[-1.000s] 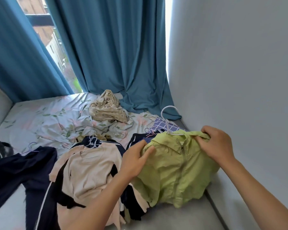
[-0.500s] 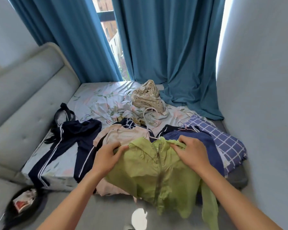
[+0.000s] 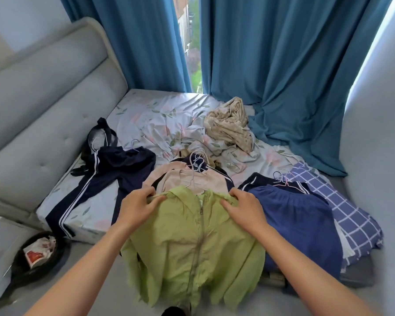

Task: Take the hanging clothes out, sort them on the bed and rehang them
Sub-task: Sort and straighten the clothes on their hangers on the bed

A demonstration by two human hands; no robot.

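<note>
A light green zip jacket [image 3: 192,254] hangs over the near edge of the bed [image 3: 146,110]. My left hand [image 3: 138,206] grips its left shoulder and my right hand [image 3: 244,208] grips its right shoulder. Behind it lies a beige top [image 3: 203,181] on a white hanger [image 3: 193,176]. To the left lie navy trousers with white stripes [image 3: 114,169]. To the right lies a blue garment [image 3: 299,215] on a pink hanger, partly over a blue checked cloth [image 3: 351,215].
A crumpled beige spotted cloth [image 3: 230,124] sits on the floral sheet near the teal curtains [image 3: 271,65]. A grey padded headboard [image 3: 43,99] runs along the left, a pale wall along the right. A black bin [image 3: 37,258] with rubbish stands on the floor at lower left.
The view has swung left and down. Both hands carried the green jacket from the right side of the bed to the middle, over the beige top.
</note>
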